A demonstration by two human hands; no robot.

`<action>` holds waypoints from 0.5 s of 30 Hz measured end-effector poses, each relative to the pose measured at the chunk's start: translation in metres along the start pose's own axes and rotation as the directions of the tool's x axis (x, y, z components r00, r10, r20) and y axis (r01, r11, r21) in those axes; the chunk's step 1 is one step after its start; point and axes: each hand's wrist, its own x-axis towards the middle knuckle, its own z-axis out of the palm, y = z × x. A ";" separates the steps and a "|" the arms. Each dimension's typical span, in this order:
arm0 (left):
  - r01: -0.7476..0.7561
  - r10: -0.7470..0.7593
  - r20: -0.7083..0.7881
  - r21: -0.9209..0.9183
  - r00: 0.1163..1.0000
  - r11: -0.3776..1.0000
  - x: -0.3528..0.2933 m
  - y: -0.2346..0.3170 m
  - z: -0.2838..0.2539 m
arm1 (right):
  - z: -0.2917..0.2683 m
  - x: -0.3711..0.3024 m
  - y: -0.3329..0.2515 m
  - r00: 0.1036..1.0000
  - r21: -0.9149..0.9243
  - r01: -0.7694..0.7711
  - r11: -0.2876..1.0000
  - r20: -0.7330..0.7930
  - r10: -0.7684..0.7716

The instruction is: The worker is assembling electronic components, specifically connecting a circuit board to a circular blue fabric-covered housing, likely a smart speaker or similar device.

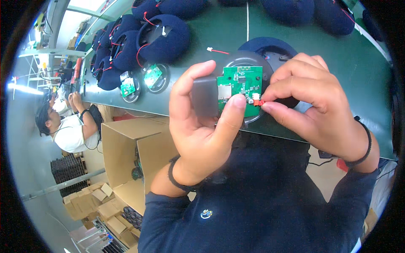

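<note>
Over the bench, my left hand (202, 114) grips a green circuit board (230, 75) mounted on a round dark and clear plate, with the thumb pressing on the board's face. A grey block (204, 99) sits beside the board, within that grip. My right hand (314, 95) is closed, its thumb and forefinger pinching a small red connector (258, 102) at the board's lower right edge. Its fingers hide any wire behind it. Beyond the board lies a round navy fabric-covered piece (270, 44), partly covered by my hands. Near it a white plug (209, 49) with red wire lies on the bench.
Several navy fabric-covered rounds (164, 40) with red wires crowd the far left of the green bench (211, 25); more line the far right. Two round plates with green boards (153, 76) lie left. An open cardboard box (135, 137) stands below the bench edge. A co-worker (74, 130) sits at left.
</note>
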 end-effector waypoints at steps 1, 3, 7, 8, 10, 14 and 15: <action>-0.034 0.034 0.006 0.036 0.999 0.999 0.000 0.000 0.001 | -0.001 0.000 0.000 1.000 -0.015 0.001 1.000 0.001 -0.001; -0.095 0.096 0.003 0.111 0.995 0.989 0.002 -0.002 0.005 | -0.004 -0.002 -0.001 1.000 -0.024 -0.004 1.000 -0.005 0.004; -0.251 0.239 0.074 0.297 0.968 0.921 0.002 0.001 0.006 | -0.011 -0.003 -0.006 1.000 -0.113 -0.008 0.994 0.024 0.011; -0.253 0.240 0.078 0.299 0.968 0.920 0.003 0.001 0.007 | -0.012 -0.003 -0.007 1.000 -0.139 0.007 0.990 0.028 -0.003; -0.375 0.352 0.131 0.336 0.927 0.864 0.004 0.001 0.007 | -0.011 -0.003 -0.007 1.000 -0.142 0.008 0.990 0.020 -0.006; -0.479 0.359 0.320 0.505 0.876 0.718 0.010 0.014 0.003 | -0.013 -0.004 -0.011 0.999 -0.216 0.025 0.976 0.029 -0.019; -0.482 0.364 0.319 0.507 0.875 0.714 0.009 0.013 0.004 | -0.012 -0.005 -0.010 0.999 -0.218 0.032 0.976 0.028 -0.026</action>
